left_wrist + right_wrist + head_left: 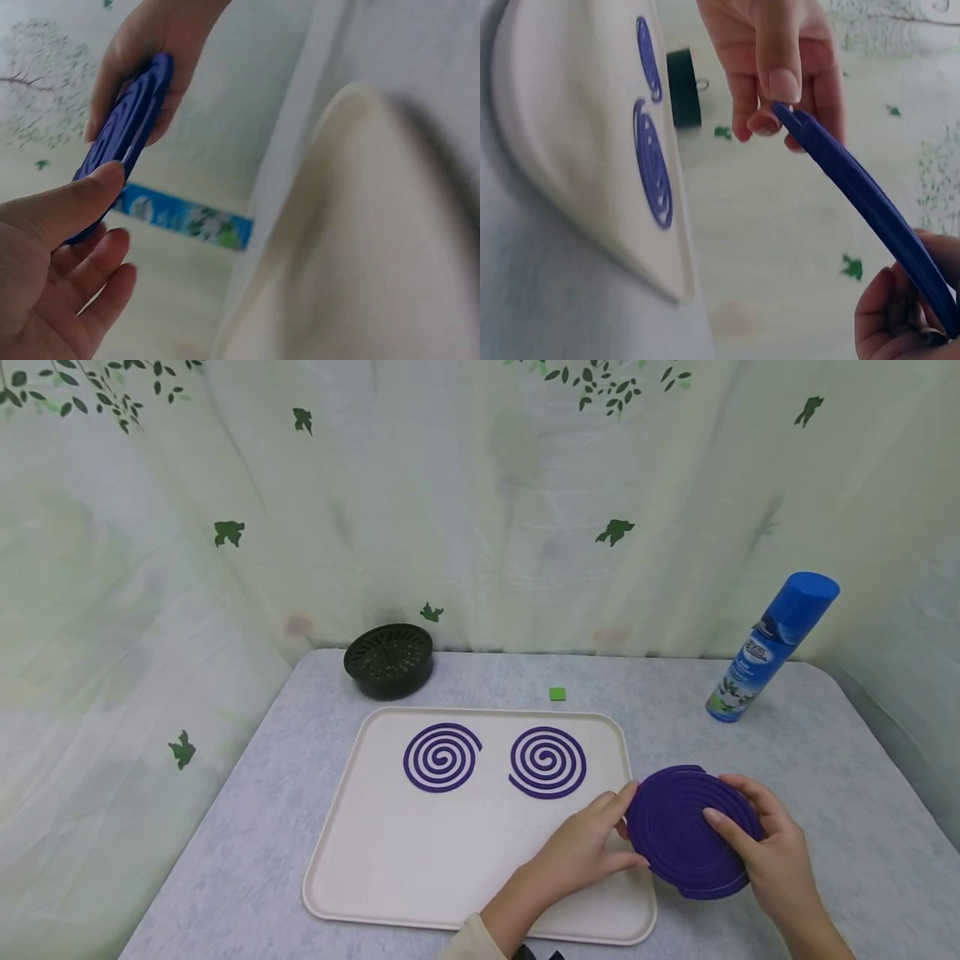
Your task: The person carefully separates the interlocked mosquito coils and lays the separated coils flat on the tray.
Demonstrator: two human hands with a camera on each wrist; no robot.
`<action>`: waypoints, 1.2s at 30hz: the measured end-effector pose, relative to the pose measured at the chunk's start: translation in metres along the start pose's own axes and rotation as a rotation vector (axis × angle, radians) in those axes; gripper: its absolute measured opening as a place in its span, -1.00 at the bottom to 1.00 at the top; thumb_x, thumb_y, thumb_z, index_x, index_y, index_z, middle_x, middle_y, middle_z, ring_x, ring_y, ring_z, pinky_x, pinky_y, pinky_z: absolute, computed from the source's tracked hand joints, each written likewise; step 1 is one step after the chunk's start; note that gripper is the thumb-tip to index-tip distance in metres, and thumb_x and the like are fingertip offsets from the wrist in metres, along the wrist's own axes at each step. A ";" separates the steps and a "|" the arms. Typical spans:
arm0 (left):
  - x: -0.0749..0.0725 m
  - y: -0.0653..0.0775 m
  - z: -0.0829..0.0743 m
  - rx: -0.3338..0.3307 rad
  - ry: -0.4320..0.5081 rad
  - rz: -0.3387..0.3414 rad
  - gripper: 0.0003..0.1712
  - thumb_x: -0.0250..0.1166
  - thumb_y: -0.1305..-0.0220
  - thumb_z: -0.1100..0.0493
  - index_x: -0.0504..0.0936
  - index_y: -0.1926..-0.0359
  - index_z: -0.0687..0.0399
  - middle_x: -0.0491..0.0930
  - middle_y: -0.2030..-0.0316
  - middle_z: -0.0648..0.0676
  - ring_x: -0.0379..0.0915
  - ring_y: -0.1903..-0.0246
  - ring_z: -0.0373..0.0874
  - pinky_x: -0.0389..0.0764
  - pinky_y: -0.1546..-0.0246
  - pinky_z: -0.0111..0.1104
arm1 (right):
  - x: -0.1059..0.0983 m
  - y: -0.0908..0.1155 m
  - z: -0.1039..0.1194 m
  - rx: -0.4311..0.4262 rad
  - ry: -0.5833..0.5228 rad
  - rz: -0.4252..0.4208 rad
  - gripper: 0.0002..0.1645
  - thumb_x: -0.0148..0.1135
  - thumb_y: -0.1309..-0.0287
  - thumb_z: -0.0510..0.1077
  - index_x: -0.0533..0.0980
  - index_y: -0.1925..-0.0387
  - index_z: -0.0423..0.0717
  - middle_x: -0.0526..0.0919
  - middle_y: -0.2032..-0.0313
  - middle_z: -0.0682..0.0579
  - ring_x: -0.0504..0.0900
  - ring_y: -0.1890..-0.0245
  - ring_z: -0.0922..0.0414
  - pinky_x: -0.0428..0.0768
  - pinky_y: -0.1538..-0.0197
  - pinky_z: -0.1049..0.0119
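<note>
We see one pale curtain [450, 477] across the background, printed with two leafy sprays along its top edge and six small dark green shapes in the head view. Below it is one desk [840, 827], its top a mottled light grey. On the desk lies one cream tray [397, 877], rectangular with rounded corners and a raised rim.

Two bare hands meet over the tray's right edge. The left hand [573, 852] pinches the left edge of a purple stack, its thumb on one side and fingers on the other. The right hand [783, 852] grips the same stack from the right, thumb pressed on the face, fingers behind.

One blue spray can [772, 647] stands at the back right of the desk. The one purple stack [678, 839] is held up between the hands, beside the tray's right edge; it is made of flat spiral coils, at least two, though we cannot count the layers. One round dark green case [390, 664] with a slotted top sits at the back left, behind the tray.

Two single purple coils lie apart on the tray's far half, one left [442, 758] and one right [547, 762]. One bright green square [557, 694] lies just behind the tray.
</note>
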State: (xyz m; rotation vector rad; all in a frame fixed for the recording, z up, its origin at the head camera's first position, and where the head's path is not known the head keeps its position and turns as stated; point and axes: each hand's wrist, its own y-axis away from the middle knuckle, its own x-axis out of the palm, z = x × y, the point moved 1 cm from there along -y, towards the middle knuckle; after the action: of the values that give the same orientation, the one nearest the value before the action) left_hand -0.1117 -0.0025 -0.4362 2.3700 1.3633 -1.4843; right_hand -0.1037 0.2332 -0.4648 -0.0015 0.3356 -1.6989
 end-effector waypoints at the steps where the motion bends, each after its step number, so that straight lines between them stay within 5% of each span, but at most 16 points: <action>1: -0.005 0.000 0.002 -0.001 0.009 0.002 -0.01 0.41 0.06 0.07 0.07 -0.32 0.22 0.43 0.27 -0.05 0.39 0.31 -0.42 0.35 0.18 -0.73 | 0.004 -0.002 0.001 -0.017 -0.032 -0.001 -0.41 0.20 -0.06 -0.36 0.28 -0.16 -0.19 0.49 0.08 -0.05 0.53 0.16 0.19 0.58 0.25 0.48; 7: -0.036 0.003 0.014 -0.056 0.111 0.033 -0.03 0.40 0.04 0.17 0.05 -0.34 0.17 0.43 0.21 0.01 0.41 0.29 -0.40 0.38 0.13 -0.65 | 0.040 -0.006 0.057 -0.053 -0.143 0.013 -0.48 0.16 -0.07 -0.40 0.28 -0.10 -0.27 0.47 0.10 0.03 0.51 0.18 0.24 0.56 0.22 0.52; 12: -0.054 0.008 0.025 -0.137 0.253 0.050 -0.11 0.35 -0.04 0.19 0.08 -0.35 0.07 0.43 0.12 0.03 0.43 0.33 -0.42 0.45 0.12 -0.55 | 0.059 -0.011 0.059 -0.070 -0.199 0.031 -0.48 0.16 -0.07 -0.41 0.27 -0.09 -0.25 0.44 0.12 -0.08 0.52 0.19 0.20 0.57 0.24 0.48; 18: -0.063 0.012 0.036 -0.249 0.542 -0.035 -0.42 0.16 -0.20 0.31 0.29 -0.26 0.05 0.51 0.24 0.09 0.51 0.40 -0.28 0.61 0.36 -0.40 | 0.077 -0.014 0.060 -0.051 -0.143 0.041 -0.48 0.18 -0.07 -0.37 0.25 -0.08 -0.27 0.42 0.13 -0.08 0.50 0.18 0.18 0.57 0.23 0.47; 24: -0.073 0.013 0.038 -0.348 0.760 -0.111 -0.57 0.06 -0.25 0.41 0.36 -0.16 0.26 0.47 0.27 0.18 0.53 0.46 -0.16 0.63 0.48 -0.13 | 0.085 -0.016 0.063 -0.131 -0.249 0.101 -0.54 0.07 -0.15 -0.39 0.20 -0.08 -0.41 0.39 0.12 -0.10 0.50 0.16 0.19 0.57 0.21 0.47; 28: -0.084 0.014 0.032 -0.396 0.812 -0.157 -0.66 0.04 -0.25 0.44 0.37 -0.06 0.40 0.46 0.26 0.20 0.52 0.45 -0.13 0.60 0.51 -0.04 | 0.087 -0.019 0.063 -0.174 -0.269 0.133 -0.62 0.00 -0.22 -0.36 0.24 -0.06 -0.41 0.41 0.12 -0.11 0.50 0.17 0.20 0.55 0.19 0.50; 36: -0.093 0.016 0.032 -0.435 0.766 -0.214 -0.69 0.07 -0.22 0.44 0.41 -0.01 0.40 0.44 0.29 0.18 0.45 0.46 -0.15 0.58 0.55 0.00 | 0.092 -0.022 0.064 -0.162 -0.191 0.113 -0.64 0.06 -0.18 -0.34 0.34 -0.03 -0.35 0.47 0.17 -0.08 0.51 0.30 0.19 0.56 0.29 0.51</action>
State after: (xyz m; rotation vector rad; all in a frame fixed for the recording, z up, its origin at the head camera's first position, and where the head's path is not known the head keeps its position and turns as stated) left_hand -0.1384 -0.0869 -0.3913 2.6163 1.8628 -0.1817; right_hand -0.1270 0.1327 -0.4161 -0.2587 0.3231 -1.5419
